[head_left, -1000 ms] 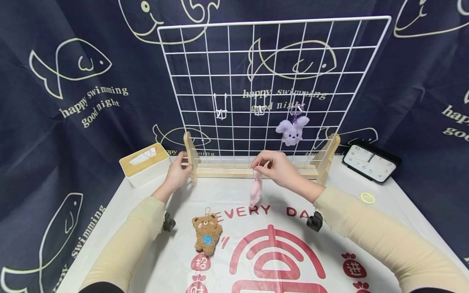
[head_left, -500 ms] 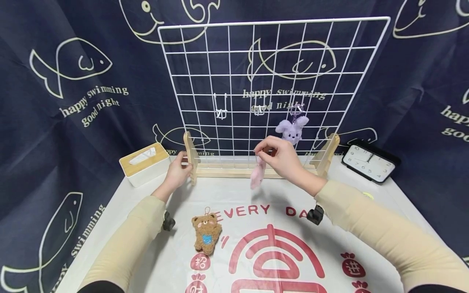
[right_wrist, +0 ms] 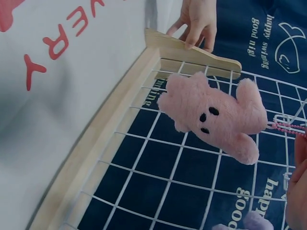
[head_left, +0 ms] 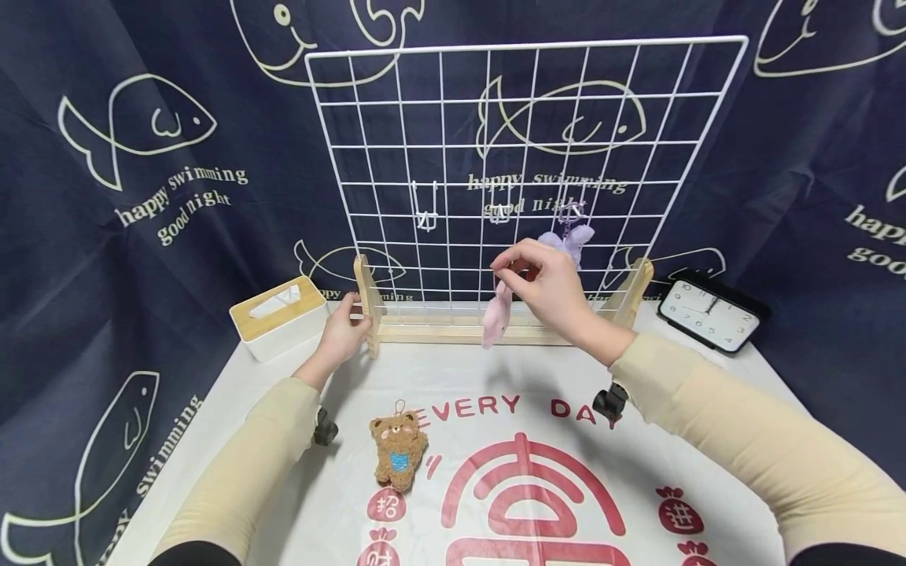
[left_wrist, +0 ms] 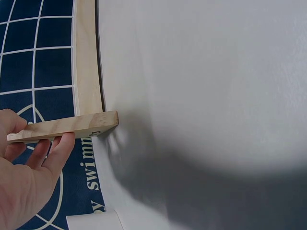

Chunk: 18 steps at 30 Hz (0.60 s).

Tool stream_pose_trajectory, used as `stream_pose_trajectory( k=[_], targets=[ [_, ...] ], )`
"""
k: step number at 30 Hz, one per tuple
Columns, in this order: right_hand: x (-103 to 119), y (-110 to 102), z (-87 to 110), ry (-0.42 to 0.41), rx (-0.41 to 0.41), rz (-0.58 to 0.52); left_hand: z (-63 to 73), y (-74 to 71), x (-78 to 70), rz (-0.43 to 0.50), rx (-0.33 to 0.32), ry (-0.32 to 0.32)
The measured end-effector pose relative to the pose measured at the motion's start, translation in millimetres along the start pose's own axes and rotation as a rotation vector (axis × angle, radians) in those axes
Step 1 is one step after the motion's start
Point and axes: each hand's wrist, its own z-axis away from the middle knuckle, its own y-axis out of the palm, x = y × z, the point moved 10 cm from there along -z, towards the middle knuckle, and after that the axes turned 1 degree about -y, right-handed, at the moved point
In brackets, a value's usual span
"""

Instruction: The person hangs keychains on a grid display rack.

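Note:
My left hand (head_left: 343, 334) grips the wooden side foot (left_wrist: 72, 127) of the white wire grid rack (head_left: 460, 145), fingers on one face and thumb on the other. My right hand (head_left: 548, 283) pinches the pink bead chain (right_wrist: 288, 127) of a pink plush keychain (right_wrist: 216, 112), which has long ears and black eyes. It dangles in front of the lower grid, below the middle white hook (head_left: 499, 213). Another white hook (head_left: 426, 220) sits on the left of the grid. A purple plush keychain (head_left: 582, 236) hangs from the right hook, partly hidden behind my right hand.
A brown bear plush (head_left: 399, 452) lies face up on the white printed table cover (head_left: 467, 377). At the left stands a tissue box (head_left: 283, 326) with a wooden lid. A clock (head_left: 713, 313) stands at the right, and a dark fish-print curtain (head_left: 156, 275) hangs behind.
My right hand has risen towards the hooks with the pink plush keychain and now overlaps the purple one. My left hand stays on the wooden foot.

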Motion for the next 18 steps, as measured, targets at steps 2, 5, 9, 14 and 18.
stream_pose_trajectory(
  k=[2, 5, 9, 14, 18],
  targets=[
    [2, -2, -2.6, -0.004, -0.009, -0.003, 0.3, -0.2, 0.3, -0.003, -0.001, -0.003],
    [5, -6, -6.6, -0.016, -0.027, -0.002, 1.3, -0.1, 0.5, -0.002, 0.002, -0.008],
    [8, -13, -12.7, -0.024, -0.061, 0.003, 2.1, 0.0, -0.3, -0.003, 0.004, -0.003],
    [9, -18, -19.8, -0.022, -0.082, -0.007, 1.4, 0.0, -0.6, -0.013, -0.002, 0.015],
    [10, -20, -25.8, -0.031, -0.098, -0.002, 1.6, -0.9, -1.9, -0.02, -0.005, 0.023]
  ],
)
